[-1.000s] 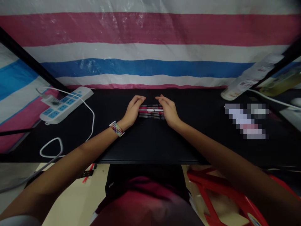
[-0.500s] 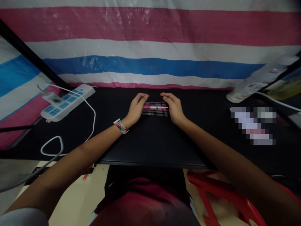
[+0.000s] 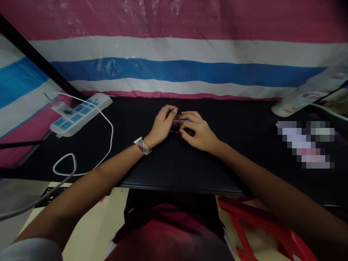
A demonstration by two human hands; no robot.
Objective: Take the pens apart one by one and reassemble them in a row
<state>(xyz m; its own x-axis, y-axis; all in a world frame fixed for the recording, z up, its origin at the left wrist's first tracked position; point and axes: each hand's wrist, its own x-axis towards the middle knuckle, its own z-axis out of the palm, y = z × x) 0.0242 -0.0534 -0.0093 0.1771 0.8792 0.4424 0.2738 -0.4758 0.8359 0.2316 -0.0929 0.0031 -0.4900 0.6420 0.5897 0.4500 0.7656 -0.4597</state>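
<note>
Several pens [image 3: 177, 120] lie side by side on the black tabletop [image 3: 174, 163], mostly covered by my hands; pink, white and dark barrels show in the gap. My left hand [image 3: 163, 124], with a multicoloured woven band on the wrist, is curled around their left end, thumb and fingers close together. From the right, my right hand [image 3: 200, 132] reaches over the pens. Its fingertips are bent down on the far side and its thumb is on the near side, closing round them. One dark pen [image 3: 174, 132] pokes out at the near edge.
A white power strip [image 3: 81, 115] with a plugged-in adapter and looping white cable [image 3: 112, 134] lies at left. On the right are a clear bottle [image 3: 299, 99] and a blurred-out item [image 3: 304, 145]. A striped sheet [image 3: 174, 69] hangs behind. A red plastic stool [image 3: 244, 224] stands below.
My right hand has gone from cupping the pens' right ends to reaching over them with bent fingers, closer to my left hand. The view has shifted slightly.
</note>
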